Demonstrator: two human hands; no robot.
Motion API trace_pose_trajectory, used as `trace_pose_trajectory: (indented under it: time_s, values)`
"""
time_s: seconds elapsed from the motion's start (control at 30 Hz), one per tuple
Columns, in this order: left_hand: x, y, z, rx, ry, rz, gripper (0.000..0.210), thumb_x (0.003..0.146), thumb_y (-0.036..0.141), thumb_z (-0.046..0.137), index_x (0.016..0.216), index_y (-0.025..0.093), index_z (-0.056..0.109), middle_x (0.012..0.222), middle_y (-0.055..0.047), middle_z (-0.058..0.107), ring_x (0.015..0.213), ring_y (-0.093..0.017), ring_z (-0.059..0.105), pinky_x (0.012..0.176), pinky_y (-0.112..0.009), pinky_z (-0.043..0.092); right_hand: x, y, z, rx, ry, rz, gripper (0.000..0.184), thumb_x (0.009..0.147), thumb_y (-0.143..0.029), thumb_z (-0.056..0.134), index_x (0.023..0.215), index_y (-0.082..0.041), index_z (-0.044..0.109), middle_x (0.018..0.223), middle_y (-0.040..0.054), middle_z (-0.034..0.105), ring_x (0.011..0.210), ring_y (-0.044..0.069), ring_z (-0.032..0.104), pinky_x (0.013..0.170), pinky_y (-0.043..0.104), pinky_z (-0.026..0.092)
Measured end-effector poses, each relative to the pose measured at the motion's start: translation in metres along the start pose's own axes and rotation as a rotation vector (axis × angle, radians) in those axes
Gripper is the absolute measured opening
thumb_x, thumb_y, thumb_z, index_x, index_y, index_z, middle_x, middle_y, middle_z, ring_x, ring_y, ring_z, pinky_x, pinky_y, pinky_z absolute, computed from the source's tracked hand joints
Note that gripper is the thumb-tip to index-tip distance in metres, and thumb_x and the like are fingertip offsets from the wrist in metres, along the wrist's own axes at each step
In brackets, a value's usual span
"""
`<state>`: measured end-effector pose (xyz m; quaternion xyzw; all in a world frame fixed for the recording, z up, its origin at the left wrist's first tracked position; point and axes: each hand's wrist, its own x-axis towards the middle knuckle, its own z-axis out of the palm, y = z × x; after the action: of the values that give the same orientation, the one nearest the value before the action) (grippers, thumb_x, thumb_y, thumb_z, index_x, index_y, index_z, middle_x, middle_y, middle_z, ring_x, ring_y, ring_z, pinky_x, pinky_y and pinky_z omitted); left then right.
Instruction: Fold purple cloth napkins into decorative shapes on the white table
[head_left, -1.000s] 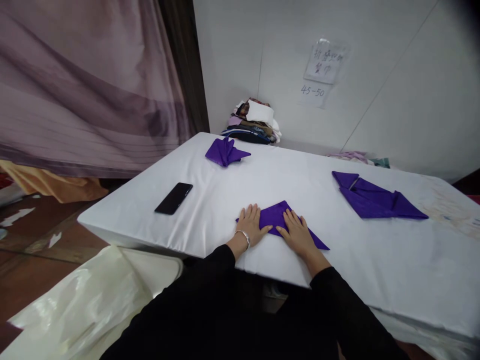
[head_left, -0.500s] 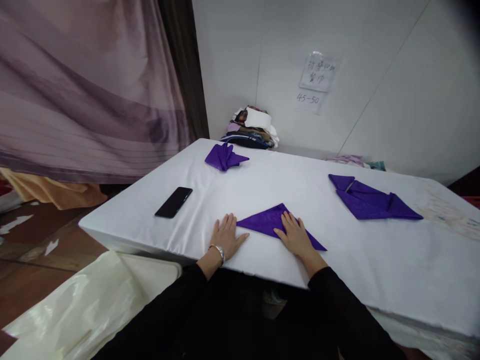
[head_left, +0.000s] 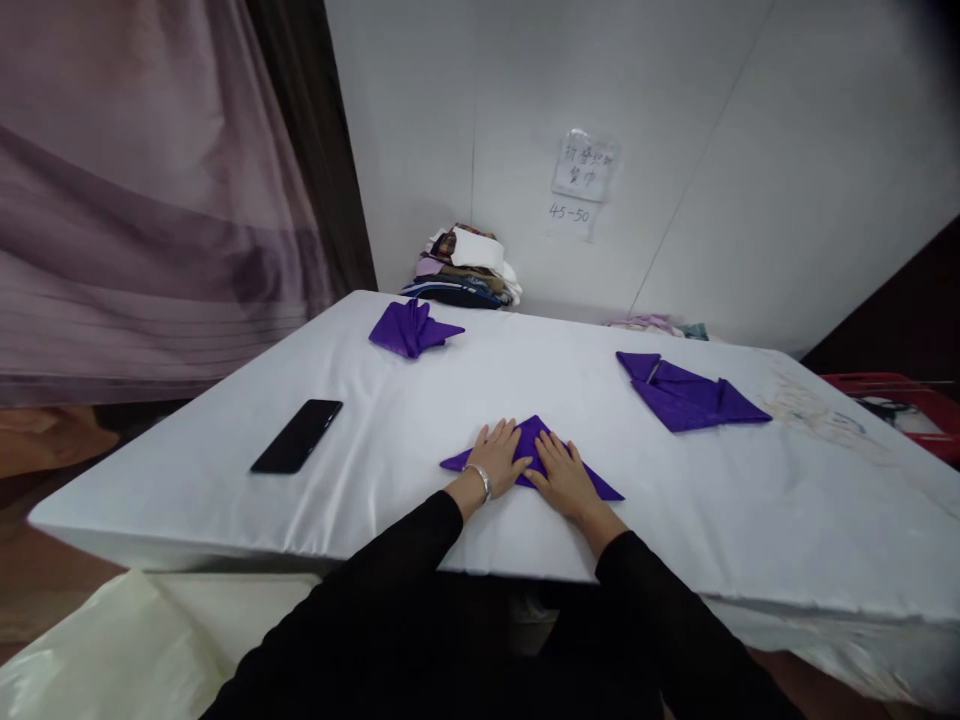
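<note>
A purple cloth napkin (head_left: 529, 437), folded into a flat triangle, lies near the front edge of the white-covered table (head_left: 420, 420). My left hand (head_left: 498, 455) rests flat on its left half, fingers stretched out, a silver bracelet at the wrist. On the right half lies my right hand (head_left: 559, 470), also flat with fingers extended. The two thumbs nearly meet at the middle of the cloth. Parts of the napkin beneath both palms are hidden.
A fan-folded purple napkin (head_left: 411, 328) sits at the back left, another folded purple napkin (head_left: 690, 393) at the right. A black phone (head_left: 298, 436) lies at the left. Piled cloths (head_left: 465, 268) stand behind the table by the wall. A red crate (head_left: 904, 400) shows far right.
My left hand has moved right, from beside the napkin's left tip onto the cloth. The right hand stays on the napkin. The view has shifted, so the surroundings sit further left.
</note>
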<state>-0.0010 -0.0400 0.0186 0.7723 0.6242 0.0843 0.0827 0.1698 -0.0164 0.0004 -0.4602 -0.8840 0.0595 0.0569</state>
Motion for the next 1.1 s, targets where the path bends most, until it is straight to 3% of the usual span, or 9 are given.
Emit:
trace_pose_trajectory:
  time_s: [0.13, 0.33, 0.6, 0.8, 0.93, 1.03, 1.1]
  values:
    - [0.0, -0.009, 0.014, 0.024, -0.021, -0.007, 0.062, 0.087, 0.05, 0.026, 0.139, 0.016, 0.029, 0.148, -0.009, 0.022, 0.137, -0.025, 0.014, 0.11, -0.047, 0.011, 0.0, -0.003, -0.005, 0.018, -0.019, 0.023, 0.066, 0.09, -0.057, 0.018, 0.14, -0.014, 0.029, 0.146, 0.0098, 0.026, 0.136, 0.023, 0.016, 0.109, 0.046, 0.009]
    - [-0.001, -0.011, 0.015, 0.057, -0.026, -0.006, 0.061, 0.087, 0.047, 0.027, 0.14, 0.014, 0.028, 0.148, -0.008, 0.021, 0.137, -0.024, 0.014, 0.11, -0.047, 0.011, 0.019, -0.01, -0.01, 0.038, 0.012, -0.014, 0.07, 0.089, -0.059, 0.018, 0.139, -0.011, 0.029, 0.146, 0.0125, 0.025, 0.136, 0.023, 0.014, 0.109, 0.045, 0.006]
    - [0.001, -0.015, 0.021, 0.059, -0.016, -0.004, 0.065, 0.087, 0.055, 0.023, 0.14, 0.017, 0.027, 0.148, -0.007, 0.022, 0.137, -0.024, 0.014, 0.11, -0.046, 0.011, 0.042, 0.012, -0.007, 0.074, -0.039, -0.015, 0.07, 0.088, -0.061, 0.021, 0.141, -0.016, 0.024, 0.148, 0.0091, 0.022, 0.137, 0.021, 0.014, 0.108, 0.045, 0.008]
    - [0.001, -0.013, 0.016, 0.081, -0.017, -0.009, 0.063, 0.087, 0.053, 0.025, 0.139, 0.017, 0.029, 0.148, -0.007, 0.024, 0.137, -0.024, 0.015, 0.11, -0.046, 0.013, 0.032, 0.024, -0.012, 0.073, -0.052, 0.075, 0.071, 0.088, -0.061, 0.022, 0.142, -0.015, 0.023, 0.147, 0.0107, 0.022, 0.136, 0.023, 0.014, 0.108, 0.048, 0.008]
    - [0.002, -0.014, 0.013, 0.108, -0.021, -0.028, 0.064, 0.087, 0.052, 0.025, 0.139, 0.015, 0.03, 0.147, -0.008, 0.025, 0.136, -0.024, 0.017, 0.109, -0.046, 0.015, 0.014, 0.018, -0.021, 0.034, 0.067, 0.144, 0.074, 0.087, -0.061, 0.026, 0.14, -0.01, 0.027, 0.146, 0.0157, 0.022, 0.136, 0.026, 0.014, 0.108, 0.05, 0.007]
    - [0.005, -0.017, 0.015, 0.135, -0.026, -0.024, 0.065, 0.086, 0.05, 0.026, 0.139, 0.013, 0.029, 0.147, -0.007, 0.024, 0.136, -0.024, 0.017, 0.109, -0.046, 0.015, 0.002, 0.003, -0.026, 0.049, 0.148, 0.022, 0.077, 0.086, -0.064, 0.025, 0.141, -0.01, 0.025, 0.148, 0.0144, 0.019, 0.137, 0.025, 0.01, 0.11, 0.047, 0.006]
    - [0.007, -0.019, 0.017, 0.15, -0.031, -0.018, 0.065, 0.086, 0.049, 0.026, 0.139, 0.013, 0.029, 0.147, -0.007, 0.023, 0.136, -0.024, 0.016, 0.11, -0.046, 0.015, -0.003, -0.005, -0.026, 0.085, 0.115, -0.076, 0.078, 0.085, -0.065, 0.024, 0.141, -0.011, 0.024, 0.148, 0.0132, 0.02, 0.137, 0.024, 0.011, 0.11, 0.045, 0.008]
